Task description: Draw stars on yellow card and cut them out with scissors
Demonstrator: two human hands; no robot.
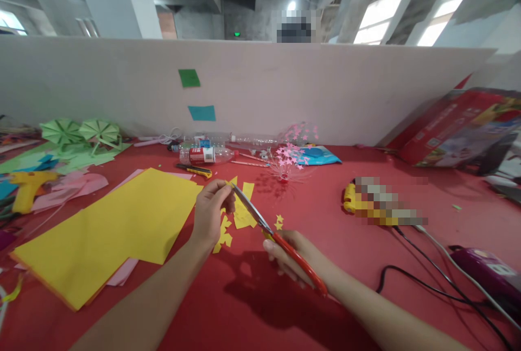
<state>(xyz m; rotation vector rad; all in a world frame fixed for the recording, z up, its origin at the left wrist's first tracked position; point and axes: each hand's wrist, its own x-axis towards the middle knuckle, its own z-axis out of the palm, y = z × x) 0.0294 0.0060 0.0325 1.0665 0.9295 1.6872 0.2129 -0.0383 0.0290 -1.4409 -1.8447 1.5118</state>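
Observation:
Between thumb and fingers my left hand [211, 207] pinches a small piece of yellow paper [232, 182]. My right hand [299, 256] is wrapped round red-handled scissors [260, 219], whose blade tips touch that paper; the blades look almost closed. Beneath the hands lie yellow paper scraps [225, 234] and a larger cut piece of yellow paper [244, 212]. Two small yellow paper stars [279, 222] rest on the red table just above my right hand. To the left, big yellow sheets [122, 226] lie over pink paper.
Plastic bottles [207, 154] and a yellow utility knife [194, 170] lie toward the white partition [252, 85]. A pink star ornament [285, 161] stands beside a blue packet [319, 155]. At left is a yellow glue gun [25, 188]; at right, a yellow-ended power strip [349, 199] with cables.

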